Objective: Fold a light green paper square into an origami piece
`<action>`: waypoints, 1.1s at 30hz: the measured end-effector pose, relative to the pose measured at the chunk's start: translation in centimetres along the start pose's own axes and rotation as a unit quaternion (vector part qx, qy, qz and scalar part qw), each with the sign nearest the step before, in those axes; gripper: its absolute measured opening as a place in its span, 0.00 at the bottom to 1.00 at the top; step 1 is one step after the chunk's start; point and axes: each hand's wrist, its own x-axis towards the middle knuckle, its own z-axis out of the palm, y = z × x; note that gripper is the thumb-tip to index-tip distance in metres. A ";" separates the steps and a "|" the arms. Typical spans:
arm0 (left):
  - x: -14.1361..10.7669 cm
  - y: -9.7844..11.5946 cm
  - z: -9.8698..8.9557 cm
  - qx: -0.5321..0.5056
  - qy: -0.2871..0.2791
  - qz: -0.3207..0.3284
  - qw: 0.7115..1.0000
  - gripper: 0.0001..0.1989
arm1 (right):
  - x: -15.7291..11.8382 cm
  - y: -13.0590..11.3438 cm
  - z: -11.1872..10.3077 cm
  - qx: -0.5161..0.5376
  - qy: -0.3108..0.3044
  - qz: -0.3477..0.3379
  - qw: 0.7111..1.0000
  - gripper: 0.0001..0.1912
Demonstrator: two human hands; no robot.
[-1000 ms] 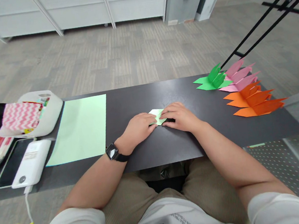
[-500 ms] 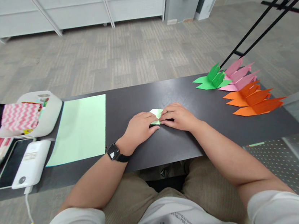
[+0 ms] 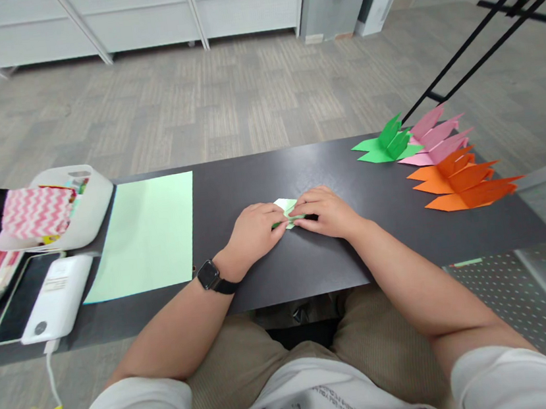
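Note:
A small folded piece of pale green paper [image 3: 286,205] lies on the dark table between my two hands, its lower part partly covered by fingers. My left hand [image 3: 256,231] pinches the left side, thumb and fingertips together on it. On the right side, my right hand [image 3: 327,212] is closed on the same piece, thumb below and fingers above. The fingertips of both hands nearly meet at its middle. Larger pale green sheets [image 3: 145,237] lie flat to the left of my left hand.
Folded paper shapes in green [image 3: 387,142], pink [image 3: 439,137] and orange [image 3: 462,182] stand at the table's right end. A white basket [image 3: 97,206], a phone [image 3: 21,302] and a white power bank [image 3: 58,298] with a cable are at the left.
My left thumb has moved up and in against the small folded paper. My right fingers have shifted slightly on it. The other objects stay where they were.

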 end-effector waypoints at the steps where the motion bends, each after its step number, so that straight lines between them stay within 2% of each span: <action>1: 0.0 0.0 0.0 -0.001 0.001 0.003 1.000 0.10 | 0.0 0.0 0.0 -0.001 0.000 -0.001 1.000 0.07; 11: -0.2 0.0 -0.1 -0.031 0.005 -0.021 0.999 0.09 | 0.3 -0.7 -0.2 -0.029 -0.012 0.019 0.999 0.08; 18: -0.2 -0.3 0.3 -0.048 0.003 -0.035 0.998 0.10 | 0.3 -0.7 0.0 -0.032 -0.006 0.016 0.999 0.05; 26: -0.3 -0.2 -0.2 -0.066 -0.008 -0.062 0.996 0.06 | 0.4 -0.9 0.0 -0.042 -0.009 0.017 0.999 0.07; 33: -0.4 -0.2 -0.3 -0.060 -0.012 -0.050 0.997 0.07 | 0.5 -1.2 0.0 -0.047 -0.022 0.036 0.998 0.08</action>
